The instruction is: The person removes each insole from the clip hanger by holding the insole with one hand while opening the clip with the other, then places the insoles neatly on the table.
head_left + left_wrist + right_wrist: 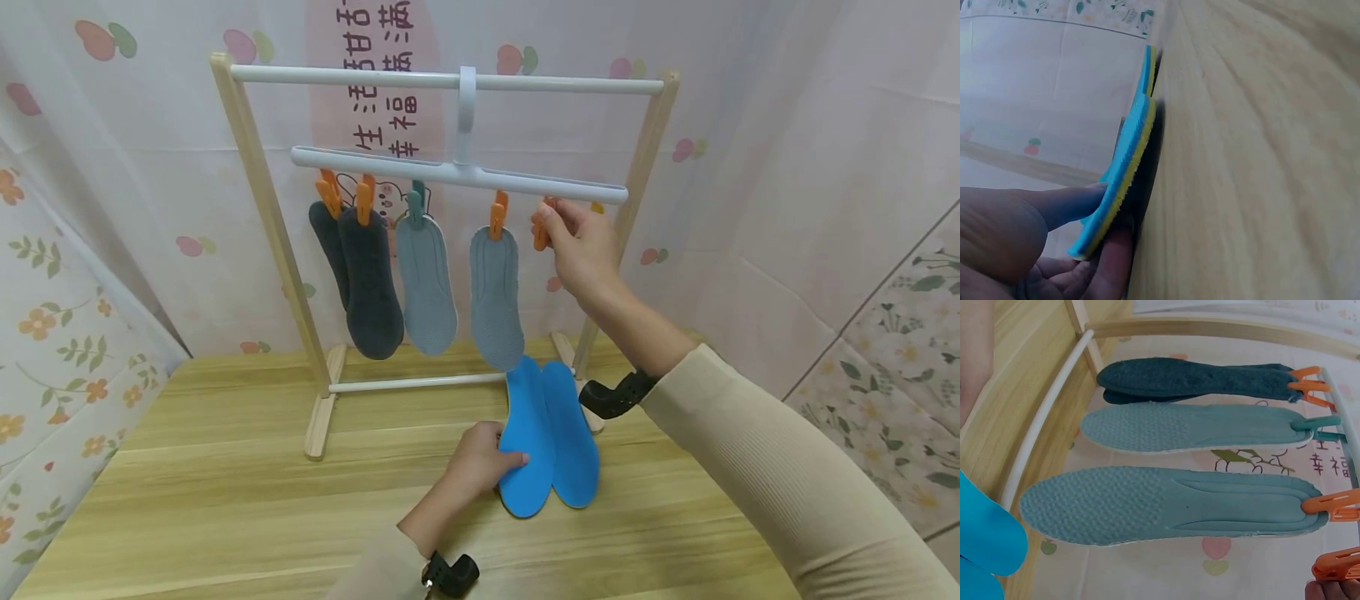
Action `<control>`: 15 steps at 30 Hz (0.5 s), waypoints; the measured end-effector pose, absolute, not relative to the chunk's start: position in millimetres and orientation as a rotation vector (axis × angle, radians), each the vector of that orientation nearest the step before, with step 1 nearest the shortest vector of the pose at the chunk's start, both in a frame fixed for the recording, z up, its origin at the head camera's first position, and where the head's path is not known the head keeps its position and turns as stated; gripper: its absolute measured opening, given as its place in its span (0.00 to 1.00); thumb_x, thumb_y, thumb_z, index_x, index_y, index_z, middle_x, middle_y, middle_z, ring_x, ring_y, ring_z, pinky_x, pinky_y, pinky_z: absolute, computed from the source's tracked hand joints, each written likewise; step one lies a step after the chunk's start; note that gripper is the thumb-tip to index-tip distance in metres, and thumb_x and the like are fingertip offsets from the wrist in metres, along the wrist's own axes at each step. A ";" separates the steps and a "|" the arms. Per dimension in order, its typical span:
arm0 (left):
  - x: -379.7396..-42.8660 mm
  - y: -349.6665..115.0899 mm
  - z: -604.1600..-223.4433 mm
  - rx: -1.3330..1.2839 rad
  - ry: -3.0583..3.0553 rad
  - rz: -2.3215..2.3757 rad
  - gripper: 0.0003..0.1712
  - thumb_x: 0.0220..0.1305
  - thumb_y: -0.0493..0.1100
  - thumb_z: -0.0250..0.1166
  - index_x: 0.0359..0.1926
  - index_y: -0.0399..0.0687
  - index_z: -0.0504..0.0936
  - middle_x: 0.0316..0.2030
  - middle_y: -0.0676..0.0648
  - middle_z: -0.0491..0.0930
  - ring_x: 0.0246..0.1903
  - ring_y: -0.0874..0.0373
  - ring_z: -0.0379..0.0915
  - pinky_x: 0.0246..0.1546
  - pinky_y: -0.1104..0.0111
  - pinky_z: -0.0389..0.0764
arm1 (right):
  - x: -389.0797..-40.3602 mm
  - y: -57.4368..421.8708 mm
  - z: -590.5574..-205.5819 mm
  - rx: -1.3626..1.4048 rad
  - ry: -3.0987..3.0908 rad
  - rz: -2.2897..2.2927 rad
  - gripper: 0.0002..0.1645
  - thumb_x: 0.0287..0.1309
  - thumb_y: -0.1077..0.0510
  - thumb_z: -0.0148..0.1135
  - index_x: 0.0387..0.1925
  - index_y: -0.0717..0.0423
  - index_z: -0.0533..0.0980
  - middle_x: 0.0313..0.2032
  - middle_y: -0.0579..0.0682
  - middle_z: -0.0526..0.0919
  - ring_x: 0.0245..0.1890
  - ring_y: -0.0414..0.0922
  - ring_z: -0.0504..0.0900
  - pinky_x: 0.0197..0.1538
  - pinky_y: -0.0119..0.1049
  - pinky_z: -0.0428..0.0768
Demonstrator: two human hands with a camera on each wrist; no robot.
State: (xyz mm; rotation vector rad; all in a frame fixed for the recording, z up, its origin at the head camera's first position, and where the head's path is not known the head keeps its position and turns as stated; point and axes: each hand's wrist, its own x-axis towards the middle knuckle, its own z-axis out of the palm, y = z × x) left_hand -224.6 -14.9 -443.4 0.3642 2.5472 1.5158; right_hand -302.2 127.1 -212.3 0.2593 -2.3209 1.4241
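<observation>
My left hand [476,458] pinches the near end of a blue insole [528,487], thumb on top and fingers underneath. In the left wrist view this insole [1124,156] shows a yellow underside and is tilted up off the wood. Beside it lies a second blue insole [574,446]. Up at the right part of a white hanger [390,165], my right hand [592,254] pinches an orange clothespin [540,233] with no insole in it. Just left of that hand, a grey-blue insole [495,292] hangs from another orange clothespin [498,215].
Farther left on the hanger are a grey-blue insole [427,292] on a green clothespin [416,204] and two dark insoles [371,292] on orange ones. A wooden rack [258,183] with a white top bar [337,77] stands on the wooden table [225,483], before a patterned curtain [187,200].
</observation>
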 end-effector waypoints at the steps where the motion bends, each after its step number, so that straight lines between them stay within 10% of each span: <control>1: -223.8 -14.0 -442.5 0.353 2.588 1.482 0.15 0.58 0.41 0.75 0.40 0.34 0.83 0.28 0.46 0.82 0.27 0.58 0.74 0.27 0.67 0.75 | -302.3 127.1 -212.5 0.260 -2.320 1.428 0.24 0.75 0.43 0.52 0.59 0.54 0.79 0.42 0.55 0.83 0.48 0.47 0.79 0.62 0.42 0.78; 15: -221.5 -9.7 -434.6 0.246 2.964 1.075 0.33 0.54 0.54 0.78 0.56 0.38 0.82 0.43 0.38 0.80 0.39 0.45 0.80 0.34 0.52 0.80 | -303.8 129.3 -213.8 0.328 -2.333 1.398 0.24 0.76 0.46 0.52 0.60 0.57 0.78 0.49 0.60 0.84 0.50 0.49 0.82 0.66 0.44 0.78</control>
